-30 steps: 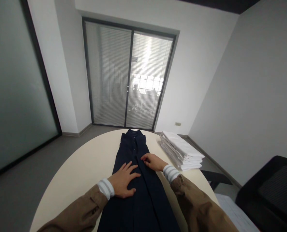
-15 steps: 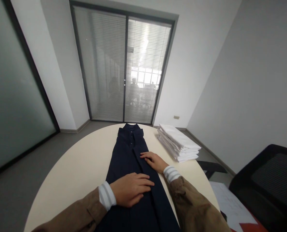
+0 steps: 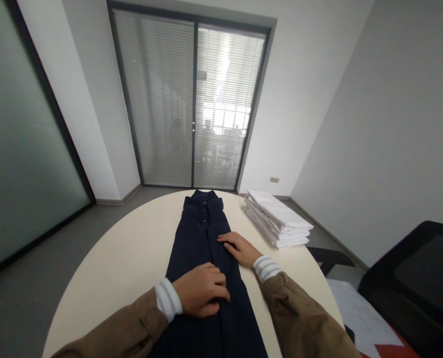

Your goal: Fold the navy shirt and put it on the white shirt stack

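Note:
A navy shirt (image 3: 191, 243) lies lengthwise on the table, its sides folded in to a long narrow strip. Its collar points away from me and small buttons show below it. My left hand (image 3: 202, 291) rests on the lower middle of the shirt, fingers curled in on the cloth by the edge of a folded layer; the fingertips are partly hidden. Farther up, my right hand (image 3: 239, 248) lies on the right-hand layer with its fingers stretched out toward the inner edge.
The round cream table (image 3: 124, 253) carries a stack of folded white cloths (image 3: 277, 219) at the back right. A black mesh chair (image 3: 418, 283) stands to the right, near papers (image 3: 363, 313) with red beneath them. Behind is a glass door with blinds (image 3: 191, 109).
My left hand has shifted left and its fingers have curled in. The lower part of the folded layer has moved left with it, narrowing the gap. My right hand has hardly moved.

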Tool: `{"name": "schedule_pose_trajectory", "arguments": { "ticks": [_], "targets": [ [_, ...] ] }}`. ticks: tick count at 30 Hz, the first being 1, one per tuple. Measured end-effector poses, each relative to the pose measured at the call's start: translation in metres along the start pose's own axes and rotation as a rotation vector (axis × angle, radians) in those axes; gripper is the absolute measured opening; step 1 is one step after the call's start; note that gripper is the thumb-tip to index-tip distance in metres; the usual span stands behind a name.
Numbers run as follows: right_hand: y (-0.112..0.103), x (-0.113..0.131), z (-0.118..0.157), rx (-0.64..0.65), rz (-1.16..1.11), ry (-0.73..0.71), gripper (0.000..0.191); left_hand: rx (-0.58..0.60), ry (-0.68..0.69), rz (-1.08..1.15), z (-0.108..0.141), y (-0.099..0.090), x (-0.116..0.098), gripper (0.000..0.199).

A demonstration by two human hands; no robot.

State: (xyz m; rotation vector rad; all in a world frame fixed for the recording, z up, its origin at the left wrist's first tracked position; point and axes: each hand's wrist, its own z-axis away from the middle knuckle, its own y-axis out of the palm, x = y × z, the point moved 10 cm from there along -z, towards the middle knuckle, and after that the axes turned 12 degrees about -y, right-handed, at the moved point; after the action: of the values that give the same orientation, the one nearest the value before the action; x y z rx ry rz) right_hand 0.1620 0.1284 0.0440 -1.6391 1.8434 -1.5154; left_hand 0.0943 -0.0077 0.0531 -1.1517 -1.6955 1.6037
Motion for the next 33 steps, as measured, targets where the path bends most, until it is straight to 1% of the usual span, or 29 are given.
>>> {"name": "schedule_pose_trajectory", "arguments": {
  "ticks": [2, 5, 7, 9, 11, 13, 15, 18, 20, 22, 25, 27, 31, 33],
  "targets": [
    [0.001, 0.001, 0.000, 0.012, 0.008, 0.017, 0.034, 0.001, 0.011, -0.018, 0.001, -0.002, -0.003, 0.023],
    [-0.001, 0.004, 0.001, 0.013, 0.023, 0.031, 0.036, -0.003, -0.009, -0.026, 0.001, -0.007, -0.004, 0.024],
    [-0.001, 0.006, 0.000, 0.018, 0.031, 0.035, 0.036, 0.012, -0.041, -0.020, 0.002, -0.008, -0.002, 0.032],
    [0.000, 0.006, 0.000, 0.041, 0.043, 0.042, 0.037, 0.055, -0.046, -0.017, 0.002, -0.006, -0.003, 0.046],
    [0.002, 0.005, 0.000, 0.066, 0.060, 0.046, 0.036, 0.097, -0.036, -0.009, 0.004, -0.004, -0.007, 0.060],
    [0.004, 0.004, 0.000, 0.083, 0.075, 0.043, 0.036, 0.111, -0.025, 0.010, 0.005, -0.004, -0.014, 0.066],
    [0.006, 0.003, 0.000, 0.094, 0.090, 0.043, 0.038, 0.114, 0.003, 0.043, 0.006, -0.004, -0.023, 0.062],
    [0.010, -0.001, 0.000, 0.120, 0.126, 0.075, 0.040, 0.140, 0.046, 0.108, 0.010, 0.000, -0.033, 0.047],
    [0.013, -0.008, 0.002, 0.139, 0.156, 0.131, 0.041, 0.149, 0.023, 0.144, 0.010, 0.003, -0.031, 0.042],
    [0.013, -0.015, 0.003, 0.136, 0.186, 0.187, 0.042, 0.139, -0.019, 0.163, 0.010, 0.003, -0.024, 0.042],
    [0.007, -0.021, 0.004, 0.078, 0.225, 0.226, 0.042, 0.118, -0.031, 0.167, 0.010, 0.002, -0.020, 0.041],
    [0.005, -0.022, 0.004, 0.058, 0.221, 0.235, 0.043, 0.109, 0.016, 0.174, 0.010, 0.002, -0.027, 0.039],
    [0.006, -0.023, 0.007, 0.086, 0.172, 0.257, 0.049, 0.100, 0.140, 0.231, 0.014, 0.003, -0.051, 0.028],
    [0.007, -0.022, 0.008, 0.097, 0.156, 0.266, 0.050, 0.103, 0.160, 0.253, 0.015, 0.003, -0.057, 0.025]
  ]
}}
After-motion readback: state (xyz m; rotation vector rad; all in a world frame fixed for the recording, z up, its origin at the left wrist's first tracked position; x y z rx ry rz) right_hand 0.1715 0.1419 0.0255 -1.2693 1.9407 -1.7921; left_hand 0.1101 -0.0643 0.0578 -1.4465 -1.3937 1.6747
